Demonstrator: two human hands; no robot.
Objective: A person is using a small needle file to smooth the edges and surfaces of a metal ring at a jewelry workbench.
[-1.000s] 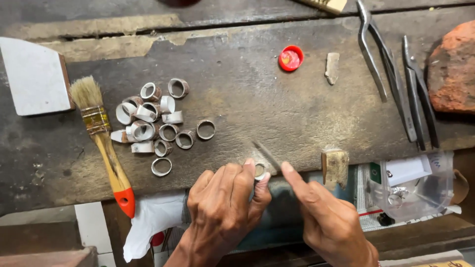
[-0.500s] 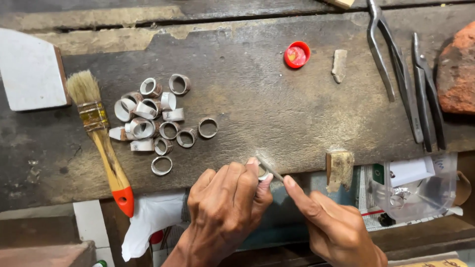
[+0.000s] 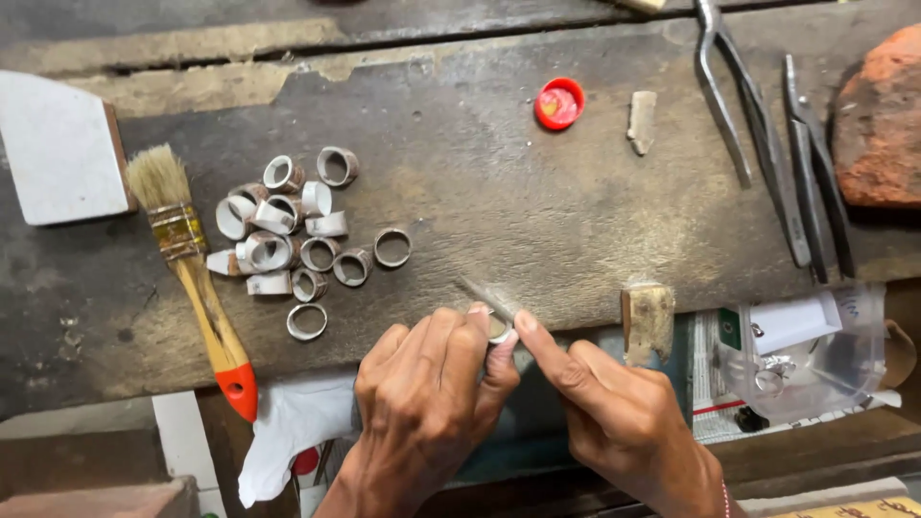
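Note:
My left hand [image 3: 427, 398] pinches a small silver ring [image 3: 498, 329] against the front edge of the dark wooden bench [image 3: 499, 211]. My right hand [image 3: 614, 412] grips a thin metal file [image 3: 484, 295], its blurred tip lying across the ring. Up and to the left on the bench lies a pile of several unfinished silver rings [image 3: 297, 235], apart from both hands.
A wooden-handled brush [image 3: 192, 264] with an orange tip lies left of the rings, beside a white block [image 3: 58, 149]. A red cap [image 3: 559, 103], a small chip [image 3: 641, 121], tongs [image 3: 753, 115], pliers [image 3: 815, 173] and a brick [image 3: 878, 120] lie at the right. A wooden peg [image 3: 648, 321] and plastic bag [image 3: 806, 350] are near my right hand.
The file has slid back and forth across the ring; my right hand shifted slightly. The left hand has kept its grip on the ring.

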